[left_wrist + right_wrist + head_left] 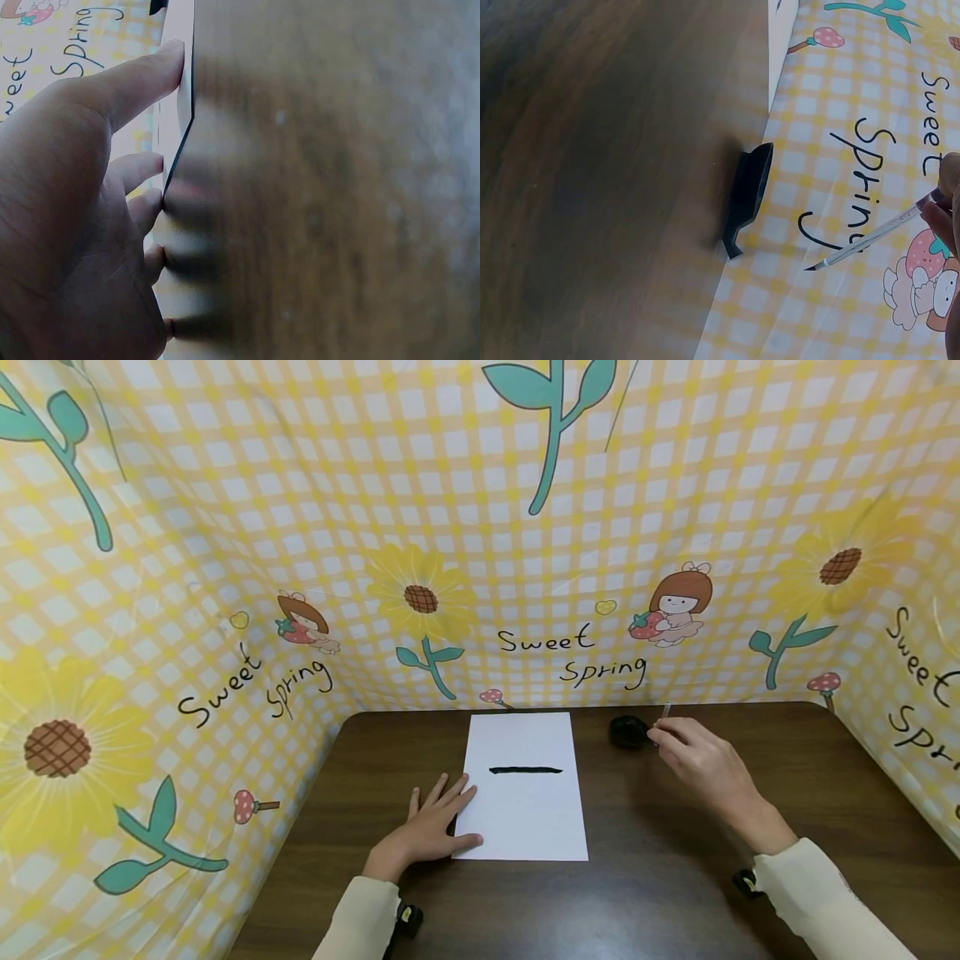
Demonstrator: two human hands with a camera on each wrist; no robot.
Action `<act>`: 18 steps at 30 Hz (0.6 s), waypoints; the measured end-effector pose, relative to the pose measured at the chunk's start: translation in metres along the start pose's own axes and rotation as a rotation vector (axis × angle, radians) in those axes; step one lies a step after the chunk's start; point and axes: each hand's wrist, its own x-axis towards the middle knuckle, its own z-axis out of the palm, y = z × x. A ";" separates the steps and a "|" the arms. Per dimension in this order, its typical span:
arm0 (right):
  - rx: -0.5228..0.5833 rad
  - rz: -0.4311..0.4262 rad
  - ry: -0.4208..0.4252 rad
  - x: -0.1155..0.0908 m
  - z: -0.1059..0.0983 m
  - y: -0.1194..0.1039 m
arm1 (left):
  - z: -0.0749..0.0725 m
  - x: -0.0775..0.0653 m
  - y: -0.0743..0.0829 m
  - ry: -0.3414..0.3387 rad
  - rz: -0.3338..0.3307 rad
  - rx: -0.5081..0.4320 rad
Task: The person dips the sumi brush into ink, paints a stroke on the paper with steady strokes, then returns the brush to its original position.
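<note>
A white sheet of paper (525, 827) lies on the brown table and bears one thick black horizontal stroke (525, 770). On its left edge rests my left hand (431, 827), fingers spread, thumb and fingertips touching the sheet. My right hand (701, 760) pinches a thin paintbrush (877, 234) with a clear handle and a dark pointed tip. Just left of that hand sits a small black dish (628, 732). In the right wrist view the brush tip appears apart from the dish (748, 195). What the dish contains cannot be made out.
Behind the brown table (660, 893) hangs a yellow checked cloth (450, 493), printed with flowers and lettering, that also runs along both sides. A dark strapped device (408, 918) is at the left wrist and another (746, 882) at the right.
</note>
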 end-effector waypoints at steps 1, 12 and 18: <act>-0.002 -0.004 -0.006 0.000 0.000 0.000 | 0.000 0.000 0.000 0.000 0.000 -0.001; -0.002 -0.093 -0.018 -0.007 0.003 0.003 | 0.000 0.000 -0.001 -0.001 0.001 -0.006; 0.018 -0.119 -0.045 -0.011 0.004 0.004 | 0.000 0.000 0.000 0.002 0.004 -0.002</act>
